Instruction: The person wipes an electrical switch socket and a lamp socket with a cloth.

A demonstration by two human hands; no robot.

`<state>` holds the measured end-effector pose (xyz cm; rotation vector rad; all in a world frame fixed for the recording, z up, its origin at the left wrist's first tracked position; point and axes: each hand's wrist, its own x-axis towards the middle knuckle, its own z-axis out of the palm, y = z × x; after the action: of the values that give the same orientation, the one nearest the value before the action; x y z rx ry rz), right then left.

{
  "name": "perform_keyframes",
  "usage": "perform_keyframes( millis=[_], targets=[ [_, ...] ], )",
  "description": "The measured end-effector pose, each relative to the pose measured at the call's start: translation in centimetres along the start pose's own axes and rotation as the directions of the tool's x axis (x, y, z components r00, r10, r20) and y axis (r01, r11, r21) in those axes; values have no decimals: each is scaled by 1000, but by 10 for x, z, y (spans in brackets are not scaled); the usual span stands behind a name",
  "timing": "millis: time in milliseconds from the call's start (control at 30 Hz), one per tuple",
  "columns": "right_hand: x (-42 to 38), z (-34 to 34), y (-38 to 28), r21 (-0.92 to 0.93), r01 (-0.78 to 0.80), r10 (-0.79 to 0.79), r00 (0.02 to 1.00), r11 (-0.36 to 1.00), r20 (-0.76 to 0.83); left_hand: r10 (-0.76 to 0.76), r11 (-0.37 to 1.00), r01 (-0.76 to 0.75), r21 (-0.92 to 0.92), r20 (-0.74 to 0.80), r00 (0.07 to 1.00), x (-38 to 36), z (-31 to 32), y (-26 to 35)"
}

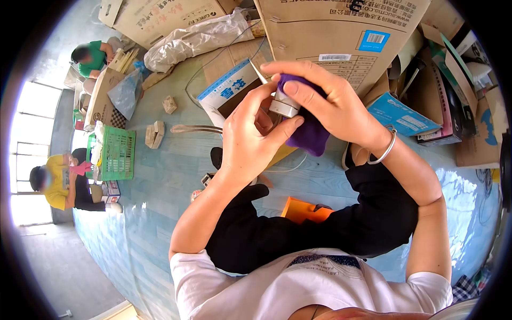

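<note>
Both hands meet in front of the chest, around a small whitish block-like piece (284, 106) with a pale rounded part above it. My left hand (248, 130) pinches this piece between thumb and fingers. Bunched purple cloth (311, 136) lies under and behind my right hand (325, 96), whose fingers curve over the cloth and the top of the piece. A thin white pointed strip (258, 72) sticks out near the fingertips. An open white and blue box (229, 88) stands just beyond my left hand.
Large cardboard box (341, 32) ahead; blue box (402, 114) and other cartons at right. Green basket (118, 153) at left, near two seated people, in yellow (56, 181) and green (93, 58). Small wooden blocks (154, 134) on the floor; orange object (301, 210) between the legs.
</note>
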<state>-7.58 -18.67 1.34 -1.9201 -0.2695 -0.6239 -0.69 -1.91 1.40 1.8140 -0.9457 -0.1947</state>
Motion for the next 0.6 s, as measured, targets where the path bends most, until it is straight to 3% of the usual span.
perform_keyframes(
  millis=[33,133,200,267,333,400,433,533,600],
  targets=[
    [0,0,0,120,-108,112,993,987,-33,70,997,-69,39,-12,998,0,0,0],
    [-1,-2,-1,206,-179,187,982,962,-22,50,998,-49,-39,13,999,-1,1,-5],
    [-2,0,-1,194,-120,125,992,974,-12,-18,1000,18,18,22,1000,-1,-3,-2],
    [-6,0,-6,-89,119,-105,983,989,152,-88,993,86,75,28,996,-2,-5,2],
    [-4,-3,-5,-48,84,-74,981,995,180,-83,994,80,77,29,996,-3,-5,3],
    [-3,-2,-1,-20,32,-30,993,999,117,-28,997,28,76,2,1000,-4,0,-7],
    [-2,-3,-8,79,-195,190,979,978,69,29,997,-27,74,-27,999,-3,1,-9],
    [3,-3,3,202,-135,156,984,970,-89,-4,998,3,69,18,1000,-1,-1,-6],
    [4,-4,9,227,-153,177,980,962,-89,40,994,-39,107,1,999,0,1,-7]
  ],
)
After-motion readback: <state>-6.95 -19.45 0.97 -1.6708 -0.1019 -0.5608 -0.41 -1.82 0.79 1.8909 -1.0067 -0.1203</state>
